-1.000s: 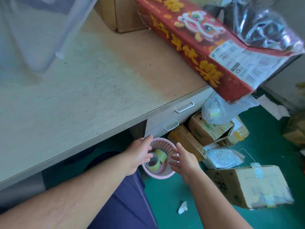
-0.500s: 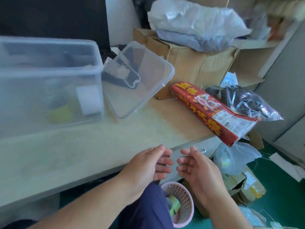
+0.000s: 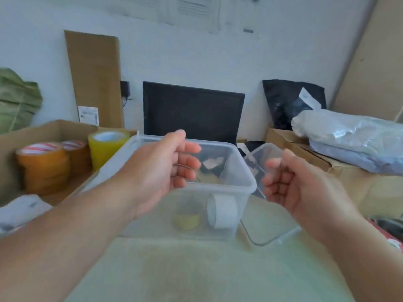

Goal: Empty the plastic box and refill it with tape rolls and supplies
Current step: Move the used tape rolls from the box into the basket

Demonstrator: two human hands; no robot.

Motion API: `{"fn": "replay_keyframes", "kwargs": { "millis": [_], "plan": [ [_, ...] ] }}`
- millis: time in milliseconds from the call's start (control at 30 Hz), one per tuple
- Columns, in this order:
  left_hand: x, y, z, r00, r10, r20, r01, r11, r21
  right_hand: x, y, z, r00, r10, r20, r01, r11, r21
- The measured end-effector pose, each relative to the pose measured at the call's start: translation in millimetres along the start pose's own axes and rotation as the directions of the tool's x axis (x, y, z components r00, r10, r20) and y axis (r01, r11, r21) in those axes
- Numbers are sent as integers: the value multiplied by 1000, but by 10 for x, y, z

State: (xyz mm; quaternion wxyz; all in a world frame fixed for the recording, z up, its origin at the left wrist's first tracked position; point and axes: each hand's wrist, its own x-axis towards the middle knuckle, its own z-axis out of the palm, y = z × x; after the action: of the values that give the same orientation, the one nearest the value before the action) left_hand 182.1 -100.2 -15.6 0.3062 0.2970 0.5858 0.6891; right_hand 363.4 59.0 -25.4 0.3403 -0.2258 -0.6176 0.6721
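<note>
"Grip on the left hand (image 3: 161, 171) — what do you log?"
"Apart. Fingers loosely curled, nothing in them. Hand is raised in front of the near left rim of the box (image 3: 239, 168). Touching it or not, can't tell, too blurred."
"Right hand (image 3: 298, 188)?"
"Same grip: fingers half curled, thumb up, empty. It's just right of the box, in front of the lid (image 3: 270, 227)."
"Where's the box?"
"On the bench (image 3: 196, 273), centre, upright, top open. Clear plastic."
"Contents?"
"White roll (image 3: 221, 211) standing on edge by the near right wall. Yellow roll (image 3: 187, 220) lying flat just left of it. Dark scrap (image 3: 212, 166) with a pale patch shows at the back — inside or behind the wall, can't tell."
"Lid?"
"Clear, off the box, tilted. Leans by the box's right side, lower edge on the bench."
"Left of the box?"
"Open carton (image 3: 50, 127). Orange rolls (image 3: 43, 168) stacked in it, a yellow-green roll (image 3: 106, 147) beside them, near the box's left wall."
"Background?"
"Black monitor (image 3: 192, 112) right behind the box. Cardboard sheet (image 3: 93, 77) leaning on the wall, green sack (image 3: 15, 99) far left. On the right, a black bag (image 3: 290, 103) against the wall and a white bag (image 3: 349, 129) on top of a second carton (image 3: 353, 182)."
</note>
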Motion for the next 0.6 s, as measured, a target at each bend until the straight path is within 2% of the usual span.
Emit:
{"fn": "replay_keyframes", "kwargs": {
  "millis": [133, 267, 333, 433, 533, 600],
  "plan": [
    [494, 175, -326, 998, -4, -68, 11, 995, 98, 697, -97, 344, 997, 64, 42, -57, 986, -155],
    [1035, 131, -463, 994, -40, -100, 73, 936, 345, 1275, -45, 558, 978, 192, 80, -139, 890, -435],
    [1286, 63, -507, 992, -70, -105, 115, 846, 520, 1482, -6, 642, 957, 269, 109, -158, 798, -582],
    [1634, -83, -566, 987, -148, -60, 143, 654, 743, 1713, 83, 752, 922, 359, 142, -137, 647, -750],
    [1917, -242, -576, 970, -242, 25, 98, 481, 871, 1888, 229, 835, 867, 474, 151, -65, 408, -911],
    [2081, -356, -576, 968, -240, 73, 26, 384, 923, 1982, 352, 877, 832, 536, 143, -31, 302, -953]
  ]
}}
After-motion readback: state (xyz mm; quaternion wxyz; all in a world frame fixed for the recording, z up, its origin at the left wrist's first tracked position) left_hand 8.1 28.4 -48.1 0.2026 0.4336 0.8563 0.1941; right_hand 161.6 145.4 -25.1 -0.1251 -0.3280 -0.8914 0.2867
